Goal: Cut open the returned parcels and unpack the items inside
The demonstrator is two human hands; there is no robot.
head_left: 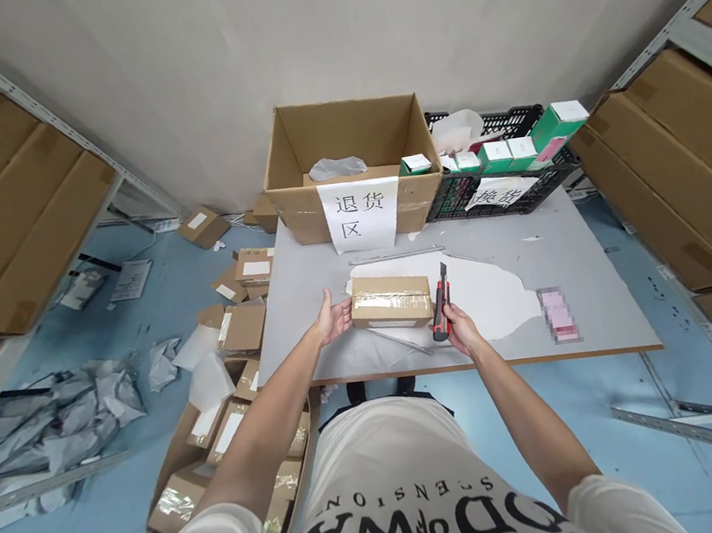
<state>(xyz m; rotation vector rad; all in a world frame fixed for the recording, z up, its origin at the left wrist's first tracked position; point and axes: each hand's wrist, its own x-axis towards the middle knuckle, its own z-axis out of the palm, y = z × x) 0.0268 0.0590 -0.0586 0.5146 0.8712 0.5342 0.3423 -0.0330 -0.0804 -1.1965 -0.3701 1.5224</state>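
Observation:
A small brown cardboard parcel (390,299), sealed with clear tape, lies on the grey table (544,250). My left hand (335,317) presses against its left end. My right hand (458,329) grips a red and black utility knife (442,305) just beside the parcel's right end, blade pointing away from me. A white sheet (487,293) lies under and to the right of the parcel.
A large open carton (352,166) with a white paper sign stands at the table's back. A black crate (501,173) of green and white boxes sits beside it. Several taped parcels (242,325) litter the floor on the left. Shelves with cartons flank both sides.

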